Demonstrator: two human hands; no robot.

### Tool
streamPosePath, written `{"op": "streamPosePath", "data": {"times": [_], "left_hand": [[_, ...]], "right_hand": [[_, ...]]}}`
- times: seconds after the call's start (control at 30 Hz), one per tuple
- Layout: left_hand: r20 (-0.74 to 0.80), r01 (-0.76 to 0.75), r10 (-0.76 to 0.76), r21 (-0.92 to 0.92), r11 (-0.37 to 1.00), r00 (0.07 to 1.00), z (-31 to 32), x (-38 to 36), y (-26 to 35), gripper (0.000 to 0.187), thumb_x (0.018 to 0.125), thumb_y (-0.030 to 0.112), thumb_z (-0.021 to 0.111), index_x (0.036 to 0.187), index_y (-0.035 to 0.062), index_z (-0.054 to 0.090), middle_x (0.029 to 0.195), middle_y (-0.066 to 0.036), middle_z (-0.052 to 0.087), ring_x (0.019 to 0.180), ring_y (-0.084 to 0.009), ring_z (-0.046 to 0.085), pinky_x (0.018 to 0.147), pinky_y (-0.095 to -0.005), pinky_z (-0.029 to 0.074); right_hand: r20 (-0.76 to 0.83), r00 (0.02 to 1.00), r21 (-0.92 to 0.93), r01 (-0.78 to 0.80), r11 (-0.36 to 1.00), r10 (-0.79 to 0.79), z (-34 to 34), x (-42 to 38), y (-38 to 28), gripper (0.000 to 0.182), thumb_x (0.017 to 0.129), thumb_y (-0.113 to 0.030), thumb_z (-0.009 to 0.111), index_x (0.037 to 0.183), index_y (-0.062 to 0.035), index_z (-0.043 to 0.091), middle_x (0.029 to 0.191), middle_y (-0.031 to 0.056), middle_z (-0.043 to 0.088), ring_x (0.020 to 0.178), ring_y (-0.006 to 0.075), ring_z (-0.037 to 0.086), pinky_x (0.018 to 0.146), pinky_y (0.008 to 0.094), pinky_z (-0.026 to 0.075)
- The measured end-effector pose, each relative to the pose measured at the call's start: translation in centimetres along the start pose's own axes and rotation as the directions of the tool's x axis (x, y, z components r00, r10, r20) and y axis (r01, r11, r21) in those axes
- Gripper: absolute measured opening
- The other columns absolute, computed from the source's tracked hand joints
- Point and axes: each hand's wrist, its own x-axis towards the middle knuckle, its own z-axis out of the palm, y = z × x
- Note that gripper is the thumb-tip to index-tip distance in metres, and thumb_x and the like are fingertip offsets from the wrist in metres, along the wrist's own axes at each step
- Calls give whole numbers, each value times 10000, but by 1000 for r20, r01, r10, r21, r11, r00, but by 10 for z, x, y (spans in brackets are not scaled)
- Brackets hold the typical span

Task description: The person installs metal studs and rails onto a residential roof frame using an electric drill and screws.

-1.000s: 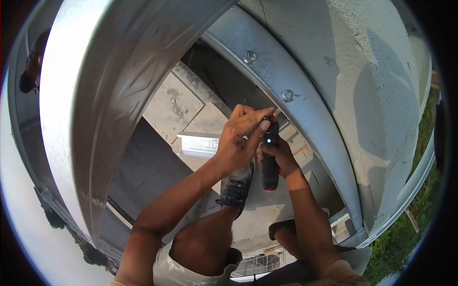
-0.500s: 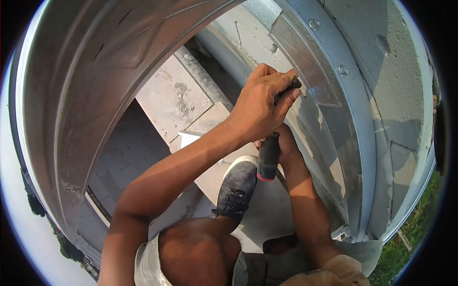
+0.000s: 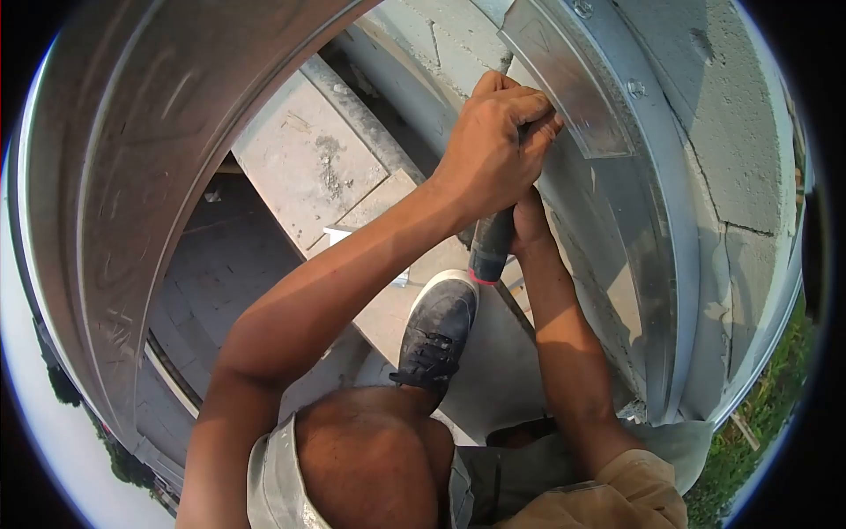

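Observation:
My left hand [image 3: 493, 145] is closed, its thumb and fingers pinched together around the upper end of a black cylindrical tool with a red-ringed butt [image 3: 491, 249]. Below it my right hand [image 3: 530, 220] wraps the same tool from the right side, partly hidden behind my left hand and the tool. The tool's front end is covered by my fingers, and its kind does not show. My left fingertips are right beside a shiny metal strip [image 3: 582, 93] along the curved metal frame [image 3: 656, 238].
A block wall [image 3: 749, 167] with cracks rises on the right; bolt heads [image 3: 635, 89] sit in the frame. On the left a large metal panel [image 3: 132, 176] curves overhead. My dark shoe [image 3: 438, 331] rests on pale blocks [image 3: 304, 159], beside a dark gap [image 3: 220, 256].
Both hands and the tool have moved up in the view. My left fingers are closer together, and the dark piece that showed at their tips is now mostly hidden. The view has shifted slightly.

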Motion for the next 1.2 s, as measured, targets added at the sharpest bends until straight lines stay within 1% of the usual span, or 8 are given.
{"op": "streamPosePath", "data": {"times": [0.37, 0.57, 0.67, 0.77, 0.87, 1.0, 1.07, 1.2], "left_hand": [[-46, -91, 93, 51, 995, 995, -4, 7, -15, 141, 837, 62, 678, 969, 82, 724, 870, -43, 675, 910, -267, 555, 810, -353, 475], [-136, -141, 172, 212, 967, 976, -13, -12, -33, 789, 728, 427, 837, 1303, -15, 524, 1205, -205, 597, 1041, -321, 577, 910, -401, 484], [182, 465, -488, 156, 872, 854, -9, -23, -62, 1389, 500, 682, 868, 1416, -155, 244, 1308, -343, 457, 1254, -436, 486, 1044, -483, 423], [425, 748, -649, -112, 654, 631, -1, -24, -63, 1319, 537, 606, 882, 1464, -82, 243, 1327, -309, 454, 1224, -409, 513, 1025, -454, 438], [440, 692, -554, -269, 669, 707, 3, -19, -67, 1190, 589, 466, 863, 1508, 24, 250, 1305, -286, 473, 1211, -385, 522, 1014, -431, 442], [341, 716, -640, -179, 675, 689, 5, -11, -65, 1011, 609, 336, 816, 1430, -25, 350, 1186, -224, 606, 1091, -278, 598, 945, -360, 489], [415, 829, -735, -97, 551, 537, -3, -6, -64, 935, 620, 294, 794, 1406, -4, 385, 1132, -180, 628, 1024, -253, 614, 903, -348, 504], [338, 720, -641, -213, 660, 689, 1, -12, -65, 904, 606, 292, 795, 1374, 1, 418, 1070, -166, 641, 961, -250, 624, 880, -349, 510]], "right_hand": [[-14, 992, 32, 125, 992, -125, -4, 28, 20, 465, 843, -320, 694, 1159, -5, 563, 1015, 44, 617, 857, 151, 628, 730, 312, 530], [52, 996, -42, 78, 996, -76, -9, 51, 22, 585, 865, -429, 689, 1284, -63, 509, 1143, 28, 598, 1008, 140, 604, 865, 324, 509], [101, 993, -9, 56, 998, -55, -19, 51, 29, 639, 852, -491, 700, 1316, -98, 501, 1177, 22, 596, 1040, 138, 600, 910, 324, 501], [90, 981, 31, 167, 985, -169, -21, 49, 28, 677, 806, -501, 743, 1295, -91, 514, 1160, 19, 602, 1027, 143, 608, 902, 320, 506], [84, 977, 60, 191, 980, -196, -16, 41, 14, 600, 748, -335, 811, 1211, -66, 539, 1003, 18, 614, 866, 126, 625, 744, 304, 533], [42, 973, 41, 224, 974, -226, -13, 44, 12, 580, 743, -318, 807, 1197, -65, 549, 951, 14, 613, 811, 126, 628, 708, 300, 534], [229, 960, 6, 166, 986, -163, -14, 46, 13, 569, 743, -300, 800, 1197, -68, 548, 949, 10, 611, 810, 125, 628, 695, 294, 533], [117, 981, 30, 152, 988, -154, -13, 48, 17, 558, 757, -289, 787, 1206, -63, 546, 1001, 11, 609, 866, 122, 624, 707, 291, 533]]}}
